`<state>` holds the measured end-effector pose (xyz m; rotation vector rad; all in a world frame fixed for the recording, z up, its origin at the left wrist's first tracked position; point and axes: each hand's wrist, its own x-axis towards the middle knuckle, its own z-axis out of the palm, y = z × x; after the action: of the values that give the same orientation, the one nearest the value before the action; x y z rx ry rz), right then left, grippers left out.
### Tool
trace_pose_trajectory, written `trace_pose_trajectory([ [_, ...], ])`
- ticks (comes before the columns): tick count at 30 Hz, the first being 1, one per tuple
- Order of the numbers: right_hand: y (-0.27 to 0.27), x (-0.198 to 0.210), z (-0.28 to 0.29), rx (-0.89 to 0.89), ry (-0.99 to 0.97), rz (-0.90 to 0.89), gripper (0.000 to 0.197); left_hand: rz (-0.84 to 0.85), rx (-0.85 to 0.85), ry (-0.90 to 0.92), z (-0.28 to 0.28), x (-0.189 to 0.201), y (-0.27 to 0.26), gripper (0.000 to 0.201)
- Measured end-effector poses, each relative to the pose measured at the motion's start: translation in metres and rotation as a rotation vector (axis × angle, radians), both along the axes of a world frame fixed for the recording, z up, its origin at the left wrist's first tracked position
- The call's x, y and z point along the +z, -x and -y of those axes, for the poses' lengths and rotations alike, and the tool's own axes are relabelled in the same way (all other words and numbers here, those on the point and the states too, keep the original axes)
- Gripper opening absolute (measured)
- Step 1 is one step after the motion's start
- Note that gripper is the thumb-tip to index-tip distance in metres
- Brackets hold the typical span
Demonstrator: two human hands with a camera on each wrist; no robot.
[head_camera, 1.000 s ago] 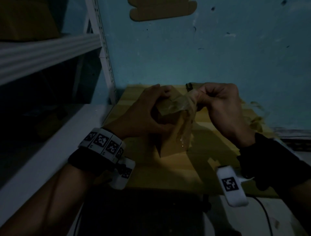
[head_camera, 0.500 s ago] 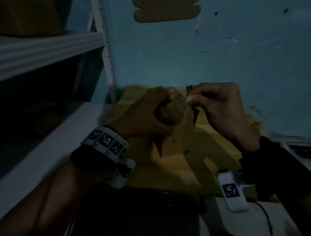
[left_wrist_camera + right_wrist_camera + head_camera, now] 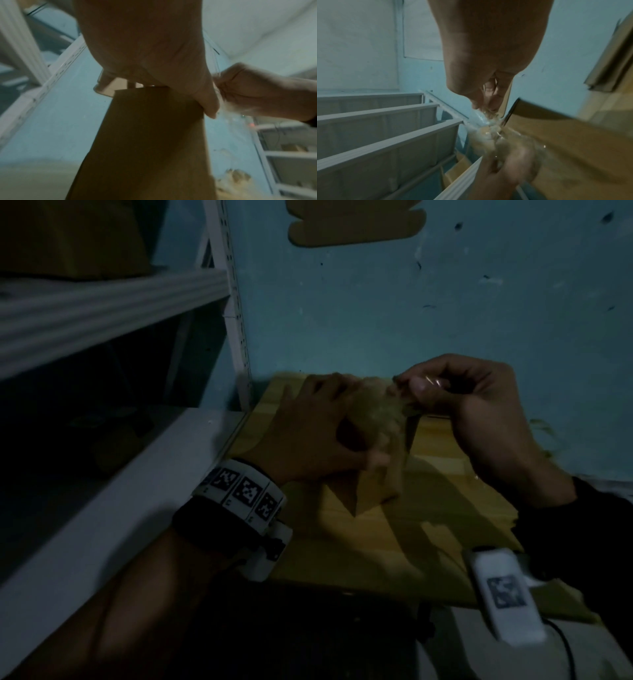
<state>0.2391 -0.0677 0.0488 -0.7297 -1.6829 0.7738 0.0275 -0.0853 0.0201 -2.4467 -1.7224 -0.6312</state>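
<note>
My left hand point(image 3: 356, 429) grips the upper end of a flat brown cardboard piece point(image 3: 373, 491) held upright above the table. A crumpled clear plastic wrap point(image 3: 387, 412) clings to the top of that piece. My right hand point(image 3: 411, 386) pinches the wrap's free end between thumb and fingers, just right of the left hand. In the left wrist view, the cardboard piece point(image 3: 150, 135) hangs below my palm. In the right wrist view, the stretched plastic wrap point(image 3: 488, 134) runs from my right fingertips point(image 3: 481, 104) down to my left hand point(image 3: 508, 169).
A stack of flat yellow-brown cardboard sheets point(image 3: 428, 549) lies on the table under my hands. A white metal shelf rack point(image 3: 102, 302) stands at the left. The blue wall point(image 3: 445, 302) is close behind, with a cardboard cutout point(image 3: 356, 224) on it. The light is dim.
The right hand has moved up and to the right, drawing the plastic wrap off the cardboard piece. The wrap hung down over the piece before; now it is bunched at its top.
</note>
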Motion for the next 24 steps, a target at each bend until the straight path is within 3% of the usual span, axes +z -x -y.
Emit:
trace_pose_trajectory([
  [5, -0.014, -0.011, -0.009, 0.026, 0.095, 0.031, 0.021, -0.179, 0.105, -0.047, -0.003, 0.006, 0.008, 0.118],
  [11, -0.019, -0.009, -0.015, 0.25, 0.226, 0.01, 0.028, -0.155, 0.131, -0.083, -0.002, 0.01, 0.002, 0.122],
  [16, -0.016, -0.007, -0.007, 0.393, 0.167, 0.029, 0.042, -0.087, 0.115, -0.001, 0.004, 0.015, -0.006, 0.117],
  [21, -0.01, -0.009, -0.003, 0.219, 0.093, 0.095, 0.02, -0.086, 0.149, -0.034, 0.003, 0.014, -0.008, 0.108],
  [24, -0.002, -0.014, -0.002, 0.135, 0.044, 0.096, 0.039, -0.102, 0.163, -0.038, 0.002, 0.013, -0.009, 0.111],
])
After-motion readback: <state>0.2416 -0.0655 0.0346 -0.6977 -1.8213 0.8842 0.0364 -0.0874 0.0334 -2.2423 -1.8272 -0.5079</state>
